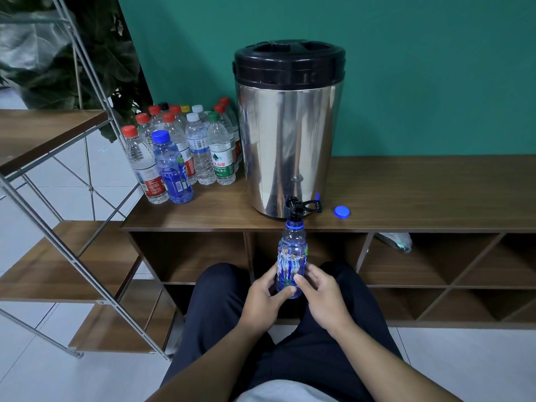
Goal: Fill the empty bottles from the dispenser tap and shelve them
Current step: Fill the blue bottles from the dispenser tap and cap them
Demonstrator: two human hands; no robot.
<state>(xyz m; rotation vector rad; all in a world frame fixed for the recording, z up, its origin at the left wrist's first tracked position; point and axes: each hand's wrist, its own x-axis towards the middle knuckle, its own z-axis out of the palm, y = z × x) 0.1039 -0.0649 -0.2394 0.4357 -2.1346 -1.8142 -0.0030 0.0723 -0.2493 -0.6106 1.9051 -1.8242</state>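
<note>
A steel dispenser [288, 140] with a black lid stands on the wooden counter [406, 187]. Its black tap [294, 207] juts over the counter's front edge. Directly under the tap I hold a blue-tinted bottle [292, 250] with a striped label, uncapped, its mouth right below the spout. My left hand [265, 297] and my right hand [319, 294] both grip the bottle's lower half, thumbs across the front. Its blue cap [342, 212] lies on the counter to the right of the tap.
Several capped bottles [185, 152] stand clustered on the counter left of the dispenser. A metal-framed rack with wooden shelves [43, 134] rises at the left. Open cubbies [406, 262] sit below the counter; one holds a crumpled plastic bag [397, 240]. My knees are below.
</note>
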